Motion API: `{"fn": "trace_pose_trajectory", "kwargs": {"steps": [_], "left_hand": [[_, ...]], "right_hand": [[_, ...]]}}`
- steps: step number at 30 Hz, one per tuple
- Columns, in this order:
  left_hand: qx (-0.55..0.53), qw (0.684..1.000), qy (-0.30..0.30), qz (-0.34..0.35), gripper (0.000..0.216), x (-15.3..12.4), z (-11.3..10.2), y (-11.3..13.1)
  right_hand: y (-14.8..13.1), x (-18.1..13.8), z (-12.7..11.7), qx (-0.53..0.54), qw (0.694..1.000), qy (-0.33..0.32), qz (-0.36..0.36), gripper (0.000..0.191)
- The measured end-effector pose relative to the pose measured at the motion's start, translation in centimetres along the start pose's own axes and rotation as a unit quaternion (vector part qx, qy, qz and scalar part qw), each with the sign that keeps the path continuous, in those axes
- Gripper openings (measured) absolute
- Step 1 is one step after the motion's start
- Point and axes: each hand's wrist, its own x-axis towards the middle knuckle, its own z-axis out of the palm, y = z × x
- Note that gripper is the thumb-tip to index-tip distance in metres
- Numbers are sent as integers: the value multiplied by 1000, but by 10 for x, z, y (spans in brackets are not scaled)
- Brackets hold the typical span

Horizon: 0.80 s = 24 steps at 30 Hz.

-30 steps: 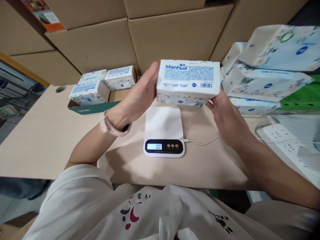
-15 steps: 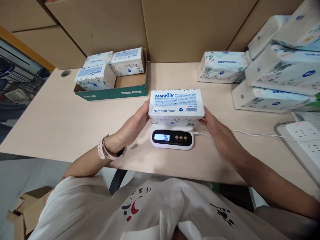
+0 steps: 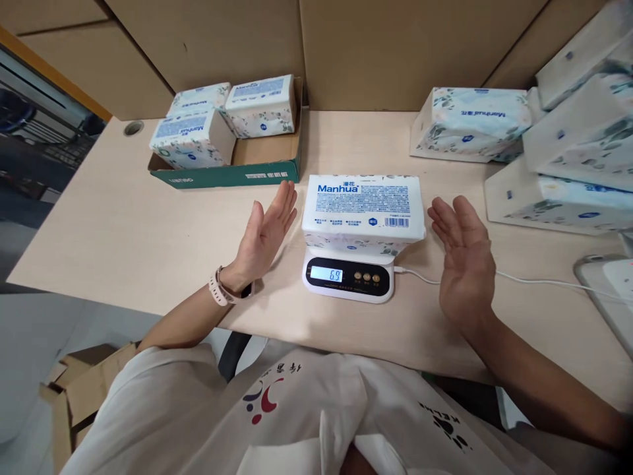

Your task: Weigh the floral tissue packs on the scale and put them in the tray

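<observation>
A white Manhua tissue pack point(image 3: 363, 210) lies flat on the small white kitchen scale point(image 3: 349, 280), whose lit display shows a reading. My left hand point(image 3: 264, 232) hovers just left of the pack, fingers stretched out, palm facing it, holding nothing. My right hand point(image 3: 465, 254) is held open the same way just right of the pack, apart from it. A pale watch sits on my left wrist.
A green-edged cardboard tray point(image 3: 232, 173) at the back left holds three tissue packs. More packs point(image 3: 472, 122) are stacked at the right. The scale's white cable point(image 3: 544, 282) runs right toward a power strip point(image 3: 613, 290). Cardboard boxes point(image 3: 386, 46) wall the desk's far side.
The pack came down from in front of me onto the scale. Both hands let go and drew apart to either side. The display went from zero to a reading.
</observation>
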Motion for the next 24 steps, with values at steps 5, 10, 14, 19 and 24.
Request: {"fn": "trace_pose_trajectory", "kwargs": {"steps": [5, 10, 14, 19, 24], "left_hand": [[-7, 1000, -16, -7, 86, -2, 2, -4], [-2, 1000, -25, -8, 86, -2, 1, -2], [5, 999, -31, -8, 88, -2, 2, 0], [15, 999, -35, -4, 88, -2, 3, 1], [19, 999, -39, -5, 89, -2, 3, 1]], "right_hand": [[-4, 3, 1, 9, 1000, 26, -9, 56], [-2, 8, -1, 19, 999, 34, -27, 48], [-1, 8, -2, 8, 999, 36, -32, 52], [0, 8, -3, 10, 999, 27, -44, 49], [3, 10, -3, 8, 999, 38, -37, 54]]}}
